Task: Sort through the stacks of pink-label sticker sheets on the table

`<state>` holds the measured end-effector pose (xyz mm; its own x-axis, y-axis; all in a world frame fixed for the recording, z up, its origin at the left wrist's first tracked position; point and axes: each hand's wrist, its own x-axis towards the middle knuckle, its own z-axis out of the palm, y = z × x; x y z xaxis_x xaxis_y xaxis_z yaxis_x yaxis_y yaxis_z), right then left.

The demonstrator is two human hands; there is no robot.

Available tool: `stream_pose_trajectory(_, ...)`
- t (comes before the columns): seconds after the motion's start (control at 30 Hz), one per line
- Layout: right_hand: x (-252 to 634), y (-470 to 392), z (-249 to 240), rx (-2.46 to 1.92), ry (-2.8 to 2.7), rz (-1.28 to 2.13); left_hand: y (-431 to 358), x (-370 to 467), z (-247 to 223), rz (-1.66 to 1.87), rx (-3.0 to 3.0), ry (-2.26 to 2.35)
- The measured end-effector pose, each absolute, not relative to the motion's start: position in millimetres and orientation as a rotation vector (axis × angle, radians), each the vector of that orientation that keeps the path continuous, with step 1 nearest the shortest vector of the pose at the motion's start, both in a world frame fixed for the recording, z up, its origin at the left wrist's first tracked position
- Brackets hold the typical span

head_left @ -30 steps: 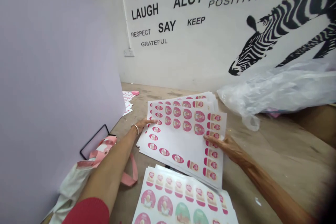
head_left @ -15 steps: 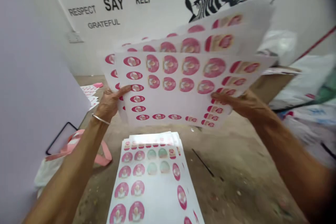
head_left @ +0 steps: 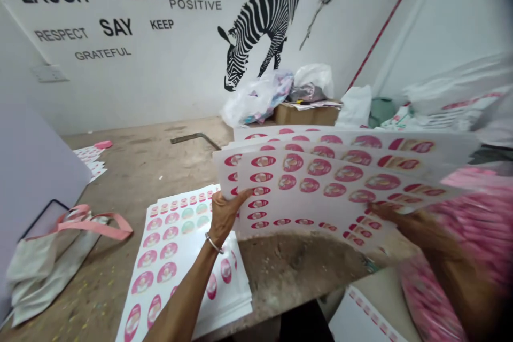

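Head view: worn concrete floor point(head_left: 160, 155), zebra-muralled wall point(head_left: 264, 16).

Two hands point(head_left: 224, 214), two sticker-sheet stacks point(head_left: 176, 256)

Two bare forearms reach forward, well apart. The left hand point(head_left: 224, 214) is raised, wrist bent back, a thin bangle just below it, thumb stretched forward toward the right hand and fingers curled in a pinch. The right hand point(head_left: 395, 216), blurred, lies flatter, fingers extended toward the left hand.
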<state>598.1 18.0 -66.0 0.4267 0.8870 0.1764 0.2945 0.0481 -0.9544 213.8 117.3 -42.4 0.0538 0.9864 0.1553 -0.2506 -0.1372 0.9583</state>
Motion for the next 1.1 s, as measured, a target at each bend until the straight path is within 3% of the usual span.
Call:
stream_pose_trajectory(0.23,607.6,0.4,-88.9,-1.356,-1.069,0.861,80.6,215.0,-61.3,1.292,1.231,0.994)
stream_pose_trajectory(0.5,594.9,-3.6,-88.3,-1.329,-0.934,0.665,76.1,230.5,-34.2,1.368,1.16,0.953)
stream_pose_trajectory(0.77,580.4,5.2,-74.3,-1.24,-0.921,0.6,86.6,235.0,-38.5,1.467,1.129,0.857)
stream_pose_trajectory(1.1,576.5,17.7,-66.7,-1.374,-0.834,0.435,83.2,242.3,-47.5,1.292,1.218,0.891)
